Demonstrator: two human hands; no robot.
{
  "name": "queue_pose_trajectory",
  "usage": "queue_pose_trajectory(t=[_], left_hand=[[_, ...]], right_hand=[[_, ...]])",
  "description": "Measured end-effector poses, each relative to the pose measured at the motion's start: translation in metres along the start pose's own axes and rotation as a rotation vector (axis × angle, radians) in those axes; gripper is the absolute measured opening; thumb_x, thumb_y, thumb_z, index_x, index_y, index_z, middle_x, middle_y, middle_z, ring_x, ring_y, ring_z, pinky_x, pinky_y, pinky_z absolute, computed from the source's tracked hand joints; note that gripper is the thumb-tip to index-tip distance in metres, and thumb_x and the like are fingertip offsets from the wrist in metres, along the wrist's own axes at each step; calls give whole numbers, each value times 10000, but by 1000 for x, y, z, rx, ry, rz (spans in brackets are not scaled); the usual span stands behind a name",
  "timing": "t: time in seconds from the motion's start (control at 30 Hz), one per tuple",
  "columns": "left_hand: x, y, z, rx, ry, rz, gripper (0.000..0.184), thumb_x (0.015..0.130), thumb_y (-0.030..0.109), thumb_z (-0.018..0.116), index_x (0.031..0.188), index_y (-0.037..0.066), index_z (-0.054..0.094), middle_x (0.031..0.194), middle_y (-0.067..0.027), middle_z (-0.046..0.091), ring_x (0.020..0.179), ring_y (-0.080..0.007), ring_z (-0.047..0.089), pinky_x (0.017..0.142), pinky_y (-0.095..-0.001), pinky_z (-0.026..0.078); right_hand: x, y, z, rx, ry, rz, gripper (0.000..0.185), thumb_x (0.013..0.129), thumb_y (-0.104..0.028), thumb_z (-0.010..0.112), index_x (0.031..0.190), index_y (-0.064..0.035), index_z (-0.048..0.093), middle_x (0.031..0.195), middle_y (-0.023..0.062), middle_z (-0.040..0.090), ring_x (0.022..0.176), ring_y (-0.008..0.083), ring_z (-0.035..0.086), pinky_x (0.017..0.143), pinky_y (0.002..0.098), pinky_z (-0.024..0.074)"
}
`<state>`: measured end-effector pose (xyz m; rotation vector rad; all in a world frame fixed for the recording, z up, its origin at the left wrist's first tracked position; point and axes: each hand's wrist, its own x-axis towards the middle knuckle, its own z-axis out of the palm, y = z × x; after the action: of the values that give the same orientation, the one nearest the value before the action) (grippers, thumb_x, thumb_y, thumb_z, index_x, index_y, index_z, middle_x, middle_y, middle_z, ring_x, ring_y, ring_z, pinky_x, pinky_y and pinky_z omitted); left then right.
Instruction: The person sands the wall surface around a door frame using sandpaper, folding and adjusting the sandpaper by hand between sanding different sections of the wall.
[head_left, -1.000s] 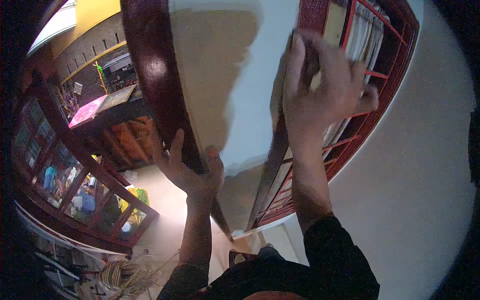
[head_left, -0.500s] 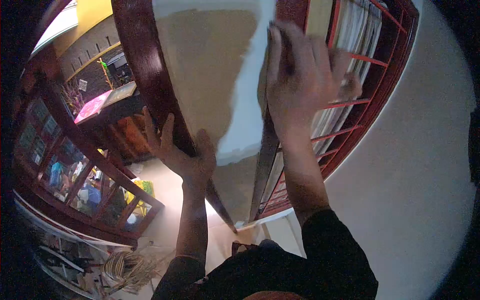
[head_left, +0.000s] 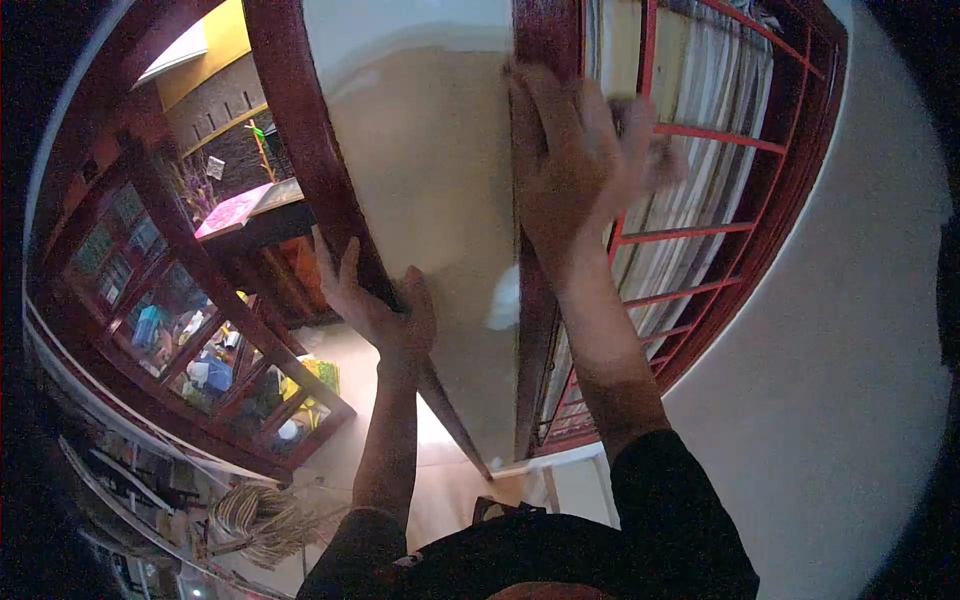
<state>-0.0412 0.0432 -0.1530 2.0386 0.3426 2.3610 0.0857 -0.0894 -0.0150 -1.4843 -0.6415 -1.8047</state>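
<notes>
A tall window sash (head_left: 300, 110) with a dark red wooden frame stands open in front of me, its pane (head_left: 430, 190) showing a pale brownish reflection. My left hand (head_left: 380, 310) grips the left stile low down, fingers on the outer side and thumb on the pane side. At the right stile, higher up, my right hand (head_left: 570, 150) touches the wood near the pane's edge. Its fingers look bent but are smeared by motion, so whether anything is in them cannot be made out.
Right of the sash are red window bars (head_left: 700, 235) before a striped curtain (head_left: 715, 85), then a pale wall (head_left: 800, 380). At left stands another open sash (head_left: 240, 380). A coil of rope-like material (head_left: 260, 520) lies lower left.
My right hand has shifted slightly left and stays at the right stile. My left hand keeps its grip. The bright reflection in the pane has shrunk as the view shifted.
</notes>
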Motion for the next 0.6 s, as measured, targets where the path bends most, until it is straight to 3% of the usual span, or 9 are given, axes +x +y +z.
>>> queue_pose_trajectory(t=[0.03,0.17,0.27,0.33,0.47,0.53,0.57,0.6], left_hand=[[1,1,0,-33,3,-12,636,823,297,667,1351,45,419,1499,-280,300,1332,-438,351,1074,-537,251],[-1,3,-4,48,-20,19,634,829,272,662,1360,34,409,1503,-276,297,1329,-436,347,1071,-537,255],[-17,8,-17,125,-86,-51,578,848,228,641,1346,22,431,1502,-265,305,1331,-417,344,1071,-526,260],[-30,20,-29,50,-194,-291,525,867,197,613,1335,21,454,1491,-257,330,1336,-390,343,1067,-503,275],[-75,51,-70,86,-276,-297,461,872,127,598,1307,15,490,1429,-230,411,1305,-368,373,1065,-466,289],[-89,72,-83,-19,-443,-343,411,857,65,609,1256,15,527,1339,-194,489,1226,-334,451,1031,-428,338],[-87,81,-84,-17,-441,-349,411,857,65,609,1256,15,527,1339,-194,489,1226,-334,451,1031,-428,338],[-84,90,-86,-303,-519,-569,379,860,64,601,1228,8,533,1276,-170,534,1182,-305,495,1029,-407,356]], right_hand=[[16,-3,7,-4,110,-9,136,824,-320,695,956,-300,714,803,-83,627,803,177,536,812,425,264],[30,-9,11,-27,150,24,111,820,-312,700,929,-297,712,803,-82,635,802,180,545,817,430,270],[-16,-5,-24,66,-124,45,109,819,-296,710,925,-271,716,790,-68,636,790,174,538,805,429,266],[-54,0,-56,126,-306,57,109,818,-286,716,922,-254,719,782,-58,637,782,169,533,797,429,264],[-104,6,-104,365,-552,180,80,841,-238,706,911,-201,719,777,-25,643,770,177,544,833,414,280],[-126,4,-126,698,-709,411,100,895,-190,669,957,-115,690,821,12,642,801,150,560,850,371,358],[-131,1,-137,700,-715,408,100,895,-190,669,957,-115,690,821,12,642,801,150,560,850,371,358],[-135,-3,-147,919,-788,661,114,920,-164,640,995,-80,656,867,29,635,825,137,561,831,333,395]])
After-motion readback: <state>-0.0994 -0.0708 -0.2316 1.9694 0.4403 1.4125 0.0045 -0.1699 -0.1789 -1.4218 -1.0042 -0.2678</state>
